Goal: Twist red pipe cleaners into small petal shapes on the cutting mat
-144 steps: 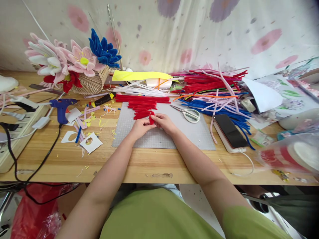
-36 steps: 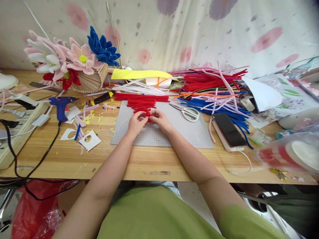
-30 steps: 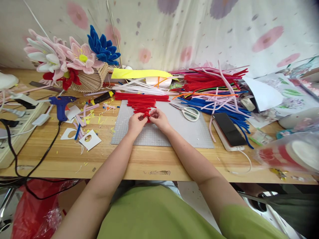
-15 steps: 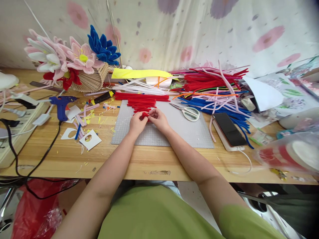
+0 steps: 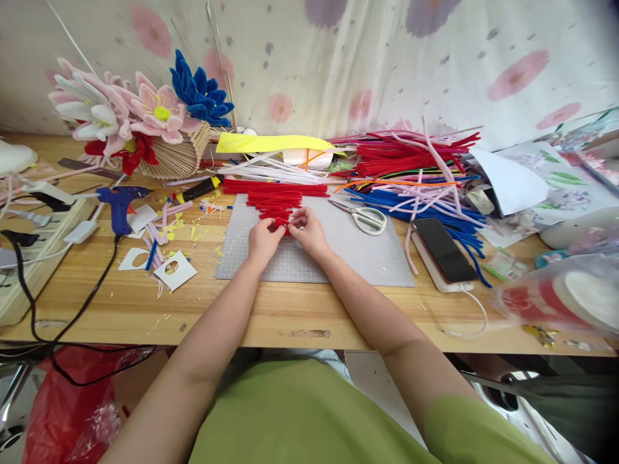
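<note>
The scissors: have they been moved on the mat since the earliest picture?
No. Judged against the gray mat, the scissors keep the same place and angle, with their tips pointing the same way.

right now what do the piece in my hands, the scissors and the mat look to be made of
Red piece in the hands: probably chenille stem, matte, given its fuzzy surface.
Scissors: blades likely steel, from the grey metallic look; handles pale, smooth, probably plastic.
Cutting mat: probably plastic, flat grey with a printed grid.
</note>
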`<state>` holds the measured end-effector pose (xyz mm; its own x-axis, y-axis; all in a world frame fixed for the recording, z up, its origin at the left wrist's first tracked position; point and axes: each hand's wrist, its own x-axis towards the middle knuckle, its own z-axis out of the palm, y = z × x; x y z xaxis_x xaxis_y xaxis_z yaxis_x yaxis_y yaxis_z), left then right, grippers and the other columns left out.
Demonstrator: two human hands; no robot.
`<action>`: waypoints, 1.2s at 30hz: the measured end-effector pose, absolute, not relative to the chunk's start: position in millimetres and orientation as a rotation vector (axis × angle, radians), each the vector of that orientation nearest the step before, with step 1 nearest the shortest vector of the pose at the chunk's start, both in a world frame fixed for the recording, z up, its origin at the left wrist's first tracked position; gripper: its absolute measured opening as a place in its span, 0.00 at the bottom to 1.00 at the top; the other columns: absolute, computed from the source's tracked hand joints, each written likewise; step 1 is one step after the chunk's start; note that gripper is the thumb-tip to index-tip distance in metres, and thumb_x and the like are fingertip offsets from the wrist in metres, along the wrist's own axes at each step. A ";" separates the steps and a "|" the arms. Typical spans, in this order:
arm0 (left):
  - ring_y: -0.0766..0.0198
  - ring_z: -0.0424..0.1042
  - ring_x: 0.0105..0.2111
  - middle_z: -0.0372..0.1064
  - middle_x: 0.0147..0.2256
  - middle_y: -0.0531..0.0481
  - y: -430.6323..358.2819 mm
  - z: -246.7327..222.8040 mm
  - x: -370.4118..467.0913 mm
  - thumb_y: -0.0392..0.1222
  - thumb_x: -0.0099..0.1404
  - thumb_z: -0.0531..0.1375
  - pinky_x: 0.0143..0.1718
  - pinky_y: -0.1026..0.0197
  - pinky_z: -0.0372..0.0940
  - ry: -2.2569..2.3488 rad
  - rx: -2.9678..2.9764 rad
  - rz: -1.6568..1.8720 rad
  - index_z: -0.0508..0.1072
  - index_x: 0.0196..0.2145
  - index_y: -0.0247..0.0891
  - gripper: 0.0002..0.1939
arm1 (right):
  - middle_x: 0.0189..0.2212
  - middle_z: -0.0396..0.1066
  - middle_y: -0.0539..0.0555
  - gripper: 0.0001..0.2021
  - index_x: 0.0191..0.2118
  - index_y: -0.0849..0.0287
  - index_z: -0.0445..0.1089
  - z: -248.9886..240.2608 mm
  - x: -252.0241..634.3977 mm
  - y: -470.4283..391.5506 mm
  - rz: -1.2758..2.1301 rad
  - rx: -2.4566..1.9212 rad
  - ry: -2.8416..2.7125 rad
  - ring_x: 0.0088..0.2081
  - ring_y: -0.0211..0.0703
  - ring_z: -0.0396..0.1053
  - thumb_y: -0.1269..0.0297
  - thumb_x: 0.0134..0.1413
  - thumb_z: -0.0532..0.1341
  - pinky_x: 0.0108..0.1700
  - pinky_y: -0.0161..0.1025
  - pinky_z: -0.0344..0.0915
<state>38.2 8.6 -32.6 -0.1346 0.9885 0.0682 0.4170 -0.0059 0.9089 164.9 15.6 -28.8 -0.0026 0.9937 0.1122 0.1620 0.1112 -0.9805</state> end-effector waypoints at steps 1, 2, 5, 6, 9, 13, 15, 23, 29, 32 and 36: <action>0.65 0.68 0.22 0.70 0.24 0.51 8.0 -31.6 38.2 0.42 0.53 0.58 0.26 0.62 0.64 1.649 1.508 1.103 0.74 0.28 0.37 0.08 | 0.24 0.66 0.45 0.11 0.32 0.56 0.56 -28.9 164.8 15.5 1.029 -1.237 -1.381 0.26 0.34 0.64 0.67 0.40 0.59 0.34 0.36 0.63; 0.64 0.69 0.23 0.70 0.23 0.50 7.5 -30.7 38.3 0.42 0.54 0.58 0.27 0.62 0.64 1.681 1.542 1.095 0.74 0.28 0.37 0.08 | 0.24 0.66 0.46 0.11 0.32 0.56 0.56 -29.4 164.7 15.6 1.021 -1.231 -1.385 0.26 0.34 0.64 0.67 0.40 0.59 0.35 0.36 0.63; 0.62 0.71 0.31 0.73 0.29 0.47 7.5 -29.9 38.7 0.38 0.54 0.57 0.34 0.60 0.66 1.668 1.646 1.129 0.75 0.31 0.37 0.08 | 0.25 0.66 0.46 0.11 0.32 0.56 0.56 -32.9 164.8 17.7 1.023 -1.217 -1.378 0.27 0.34 0.65 0.68 0.41 0.59 0.36 0.36 0.63; 0.62 0.72 0.34 0.74 0.33 0.47 8.3 -30.7 39.0 0.36 0.54 0.56 0.37 0.60 0.66 1.602 1.672 1.164 0.75 0.33 0.37 0.10 | 0.24 0.66 0.46 0.11 0.32 0.56 0.57 -34.3 164.9 18.8 1.050 -1.210 -1.363 0.26 0.34 0.65 0.68 0.41 0.59 0.35 0.36 0.63; 0.63 0.72 0.39 0.74 0.40 0.46 12.7 -36.2 39.5 0.34 0.55 0.56 0.42 0.60 0.66 1.368 1.631 1.280 0.75 0.38 0.37 0.13 | 0.24 0.66 0.45 0.12 0.33 0.56 0.56 -37.7 165.2 22.5 1.215 -1.174 -1.262 0.24 0.33 0.65 0.66 0.41 0.60 0.32 0.36 0.65; 0.62 0.72 0.34 0.74 0.35 0.46 18.6 -45.2 39.5 0.40 0.54 0.58 0.36 0.60 0.68 1.342 1.466 1.322 0.75 0.35 0.35 0.10 | 0.23 0.66 0.43 0.15 0.34 0.56 0.57 -40.0 166.7 26.1 1.322 -1.126 -1.160 0.23 0.32 0.64 0.65 0.39 0.62 0.30 0.34 0.66; 0.63 0.71 0.29 0.74 0.32 0.47 19.6 -47.9 39.5 0.40 0.54 0.59 0.31 0.61 0.67 1.360 1.444 1.314 0.75 0.34 0.35 0.10 | 0.23 0.65 0.43 0.16 0.34 0.56 0.57 -40.8 167.7 27.1 1.334 -1.098 -1.177 0.23 0.31 0.63 0.66 0.37 0.63 0.29 0.33 0.65; 0.66 0.69 0.25 0.72 0.26 0.50 14.9 -41.1 41.5 0.37 0.54 0.58 0.31 0.62 0.65 1.537 1.564 1.249 0.75 0.30 0.37 0.07 | 0.23 0.65 0.43 0.14 0.34 0.56 0.58 -46.8 167.8 28.8 1.199 -1.110 -1.264 0.24 0.31 0.62 0.71 0.36 0.59 0.29 0.33 0.63; 0.66 0.69 0.28 0.74 0.31 0.50 13.6 -37.0 43.7 0.34 0.52 0.57 0.34 0.62 0.64 1.515 1.610 1.250 0.75 0.32 0.37 0.09 | 0.23 0.65 0.44 0.11 0.34 0.57 0.59 -46.6 166.6 27.7 1.125 -1.165 -1.329 0.25 0.33 0.63 0.68 0.40 0.58 0.32 0.35 0.63; 0.66 0.68 0.26 0.72 0.29 0.50 14.4 -38.3 44.2 0.37 0.53 0.58 0.30 0.63 0.65 1.451 1.534 1.239 0.74 0.32 0.36 0.08 | 0.24 0.66 0.45 0.09 0.33 0.57 0.59 -43.9 165.8 26.5 1.062 -1.188 -1.362 0.25 0.33 0.64 0.69 0.41 0.58 0.33 0.36 0.63; 0.66 0.67 0.22 0.70 0.25 0.50 14.4 -38.6 44.1 0.40 0.54 0.58 0.27 0.62 0.64 1.499 1.494 1.211 0.73 0.29 0.36 0.06 | 0.24 0.66 0.45 0.09 0.33 0.57 0.59 -40.3 164.9 24.4 1.006 -1.216 -1.388 0.26 0.33 0.64 0.69 0.42 0.58 0.35 0.36 0.64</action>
